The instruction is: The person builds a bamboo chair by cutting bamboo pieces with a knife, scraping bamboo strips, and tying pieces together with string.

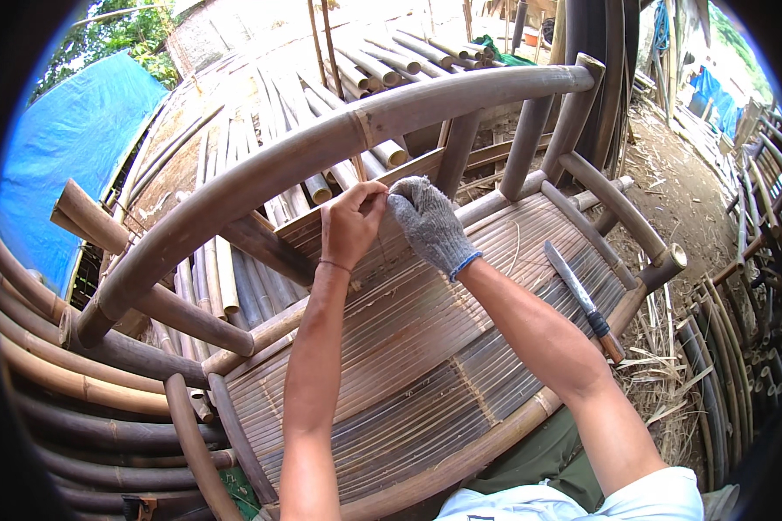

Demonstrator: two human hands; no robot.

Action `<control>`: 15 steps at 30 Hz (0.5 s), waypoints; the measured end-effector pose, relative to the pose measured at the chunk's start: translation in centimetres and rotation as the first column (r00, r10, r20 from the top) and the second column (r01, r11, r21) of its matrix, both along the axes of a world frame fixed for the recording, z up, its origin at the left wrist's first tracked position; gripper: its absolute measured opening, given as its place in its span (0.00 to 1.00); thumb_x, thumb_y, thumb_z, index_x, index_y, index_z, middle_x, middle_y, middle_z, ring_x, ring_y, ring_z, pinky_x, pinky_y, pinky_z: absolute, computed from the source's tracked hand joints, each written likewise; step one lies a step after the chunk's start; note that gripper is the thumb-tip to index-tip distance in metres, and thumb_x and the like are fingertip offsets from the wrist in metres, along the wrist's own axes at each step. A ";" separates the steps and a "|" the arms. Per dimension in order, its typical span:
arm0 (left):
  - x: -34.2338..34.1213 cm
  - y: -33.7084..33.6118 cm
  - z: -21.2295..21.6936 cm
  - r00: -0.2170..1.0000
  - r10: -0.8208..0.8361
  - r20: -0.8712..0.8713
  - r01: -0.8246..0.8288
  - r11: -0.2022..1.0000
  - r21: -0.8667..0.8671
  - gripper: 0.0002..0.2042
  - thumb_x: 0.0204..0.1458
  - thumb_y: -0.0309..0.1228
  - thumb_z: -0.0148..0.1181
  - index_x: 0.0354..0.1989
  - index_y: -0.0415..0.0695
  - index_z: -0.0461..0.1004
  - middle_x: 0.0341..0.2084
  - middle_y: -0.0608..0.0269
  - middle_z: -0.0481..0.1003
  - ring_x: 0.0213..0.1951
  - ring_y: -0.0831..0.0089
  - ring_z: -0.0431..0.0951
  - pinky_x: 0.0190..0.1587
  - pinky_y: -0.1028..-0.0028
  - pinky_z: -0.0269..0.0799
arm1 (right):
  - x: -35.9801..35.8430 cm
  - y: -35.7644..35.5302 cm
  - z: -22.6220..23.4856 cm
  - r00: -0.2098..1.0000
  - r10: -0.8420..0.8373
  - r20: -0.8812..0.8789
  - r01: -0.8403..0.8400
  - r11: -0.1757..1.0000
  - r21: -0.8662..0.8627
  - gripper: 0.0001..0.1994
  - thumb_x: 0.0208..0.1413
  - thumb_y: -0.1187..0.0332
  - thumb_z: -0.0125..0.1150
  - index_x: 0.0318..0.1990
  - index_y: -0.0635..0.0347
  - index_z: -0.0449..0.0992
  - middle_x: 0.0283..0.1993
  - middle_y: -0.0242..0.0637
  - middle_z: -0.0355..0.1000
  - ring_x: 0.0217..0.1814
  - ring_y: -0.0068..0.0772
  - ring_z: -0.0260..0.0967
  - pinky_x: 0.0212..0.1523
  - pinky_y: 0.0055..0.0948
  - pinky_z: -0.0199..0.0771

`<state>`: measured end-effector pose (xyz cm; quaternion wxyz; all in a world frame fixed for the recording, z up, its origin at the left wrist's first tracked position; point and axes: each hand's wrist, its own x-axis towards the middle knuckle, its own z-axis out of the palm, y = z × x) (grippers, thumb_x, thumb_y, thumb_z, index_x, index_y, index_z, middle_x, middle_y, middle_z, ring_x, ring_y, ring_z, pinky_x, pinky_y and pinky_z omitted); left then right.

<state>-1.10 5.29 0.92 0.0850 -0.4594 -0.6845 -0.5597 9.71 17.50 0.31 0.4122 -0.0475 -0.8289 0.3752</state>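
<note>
Working at rear edge of woven bamboo-slat seat [426,347], frame centre. Bare left hand [349,221] pinched shut on something thin, likely binding strand, too fine to identify. Grey knit-gloved right hand [426,221] beside it, fingertips touching; grip unclear. Long knife with wooden handle [582,300] lies unused on slats, right. Curved bamboo backrest rail [321,148] above. Judgement: frame assembled, seat slats laid, tying at back edge remains.

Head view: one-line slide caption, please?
Bare left hand and grey-gloved right hand meet at brown bamboo bench's slatted seat back.
</note>
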 end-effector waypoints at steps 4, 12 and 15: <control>0.1 -0.4 0.3 0.999 -0.014 -0.039 0.013 0.999 -0.034 0.05 0.60 0.22 0.62 0.42 0.36 0.80 0.34 0.61 0.83 0.37 0.79 0.84 0.42 0.77 0.80 | -0.3 0.3 -0.1 0.999 -0.018 -0.028 0.020 0.998 0.059 0.09 0.65 0.64 0.56 0.46 0.58 0.73 0.41 0.47 0.73 0.46 0.54 0.73 0.47 0.47 0.73; -0.3 -0.2 0.3 0.979 -0.095 0.181 0.097 0.995 0.001 0.05 0.62 0.21 0.60 0.44 0.34 0.78 0.36 0.58 0.83 0.40 0.75 0.85 0.46 0.75 0.82 | 1.3 0.2 1.2 0.991 -0.128 -0.042 0.134 0.956 0.261 0.17 0.58 0.69 0.61 0.55 0.52 0.72 0.39 0.45 0.73 0.42 0.50 0.75 0.44 0.48 0.75; -0.6 -0.1 0.2 0.966 -0.135 0.221 0.135 0.991 0.014 0.05 0.62 0.21 0.60 0.43 0.34 0.79 0.36 0.58 0.83 0.40 0.75 0.85 0.46 0.75 0.82 | 1.4 0.6 1.4 0.987 -0.141 -0.082 0.163 0.869 0.468 0.15 0.59 0.67 0.63 0.53 0.50 0.77 0.37 0.43 0.74 0.41 0.50 0.74 0.47 0.46 0.73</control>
